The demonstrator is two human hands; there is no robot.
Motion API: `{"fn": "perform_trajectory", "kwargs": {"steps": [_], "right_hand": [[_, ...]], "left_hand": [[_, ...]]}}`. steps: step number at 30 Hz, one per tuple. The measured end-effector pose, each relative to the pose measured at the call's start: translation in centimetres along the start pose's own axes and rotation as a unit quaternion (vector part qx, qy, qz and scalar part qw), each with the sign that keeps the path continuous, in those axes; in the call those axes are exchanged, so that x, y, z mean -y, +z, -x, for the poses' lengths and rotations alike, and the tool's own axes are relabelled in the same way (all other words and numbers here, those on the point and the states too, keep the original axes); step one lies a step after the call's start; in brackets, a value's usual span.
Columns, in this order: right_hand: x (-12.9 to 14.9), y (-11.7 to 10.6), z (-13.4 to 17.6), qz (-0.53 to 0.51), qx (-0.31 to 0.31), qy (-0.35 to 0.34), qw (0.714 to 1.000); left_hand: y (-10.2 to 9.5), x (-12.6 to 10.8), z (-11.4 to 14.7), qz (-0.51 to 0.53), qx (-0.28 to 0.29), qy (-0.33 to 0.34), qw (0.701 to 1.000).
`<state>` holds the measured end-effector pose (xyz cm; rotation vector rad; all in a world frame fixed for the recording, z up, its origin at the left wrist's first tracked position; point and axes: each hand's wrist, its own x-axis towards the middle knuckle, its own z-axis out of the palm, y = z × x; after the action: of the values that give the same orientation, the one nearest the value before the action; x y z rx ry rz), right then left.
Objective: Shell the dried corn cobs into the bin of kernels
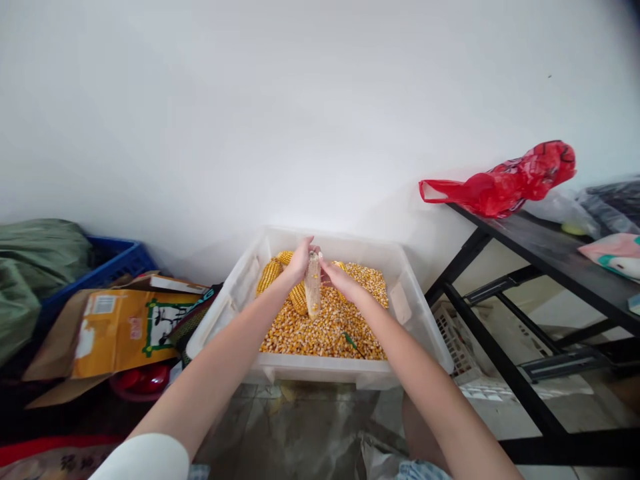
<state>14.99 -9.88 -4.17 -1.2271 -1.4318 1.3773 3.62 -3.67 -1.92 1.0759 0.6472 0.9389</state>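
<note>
A mostly bare corn cob [313, 297] hangs over a translucent plastic bin [325, 363], its lower end toward me. My left hand [301, 260] is closed around the cob's upper part from the left. From the right, my right hand [332, 275] closes on the same end, its fingers partly hidden. A few kernels still cling to the cob. Loose corn kernels [310, 340] cover much of the bin's bottom. Whole yellow ears of corn [269, 275] lie at the bin's left and back. A thin green object [351, 341] rests on the kernels.
To the left are an orange cardboard box [125, 330], a blue crate [120, 257] and a red bowl [145, 380]. A black-framed table [560, 250] stands at right, bearing a red plastic bag [515, 180]. The white wall [300, 113] rises directly behind the bin.
</note>
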Motion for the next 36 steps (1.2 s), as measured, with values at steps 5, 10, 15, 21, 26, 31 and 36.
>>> {"fn": "perform_trajectory", "kwargs": {"steps": [5,10,15,21,26,31,36], "right_hand": [[-0.4,0.0,0.0,-0.017,0.015,0.027,0.999],[-0.3,0.0,0.1,0.0,0.035,0.008,0.999],[-0.5,-0.1,0.1,-0.006,0.076,-0.038,0.996],[-0.2,0.5,0.9,0.034,0.174,0.035,0.984],[0.1,0.1,1.0,0.052,0.203,0.003,0.978],[0.1,-0.4,1.0,0.039,0.233,0.026,0.971],[0.4,-0.2,1.6,0.004,0.261,0.027,0.965]], "left_hand": [[0.2,0.1,-0.1,0.014,0.033,0.049,0.998],[-0.6,0.0,-0.6,0.061,0.034,0.029,0.997],[-1.1,-0.7,-0.7,0.106,0.003,0.022,0.994],[-3.2,-2.7,-0.8,0.187,-0.044,0.049,0.98],[-3.5,-3.1,-0.6,0.198,-0.042,0.058,0.978],[-3.1,-3.3,-0.2,0.211,-0.04,0.039,0.976],[-3.4,-3.5,-0.1,0.214,-0.036,0.035,0.975]]}}
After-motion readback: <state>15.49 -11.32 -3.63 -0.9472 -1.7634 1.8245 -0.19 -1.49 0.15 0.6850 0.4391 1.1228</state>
